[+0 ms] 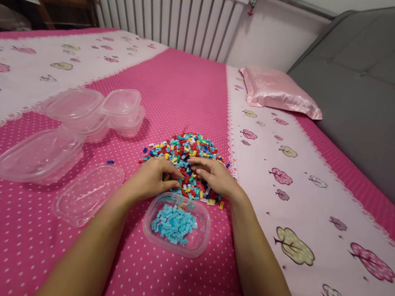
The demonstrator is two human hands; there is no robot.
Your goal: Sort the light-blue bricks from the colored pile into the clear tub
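A heap of small mixed-colour building bricks (193,142) lies on the bed, in red, blue, yellow, white and turquoise. My left hand (154,176) rests at the heap's near left side, thumb and index finger apart, its other fingers partly hidden. On the right side, my right hand (215,175) reaches over the bricks with fingers stretched out and touching them. I see nothing held in either hand. Just in front of the heap stands a clear plastic container (203,237). Inside it are many light-blue bricks (173,224).
To the left are a clear lid (87,192), a lidded container (38,155) and stacked clear containers (80,105). One dark-blue brick (110,161) lies near the lid. A pink pillow (280,91), grey headboard (370,92) and white radiator (164,9) stand farther back.
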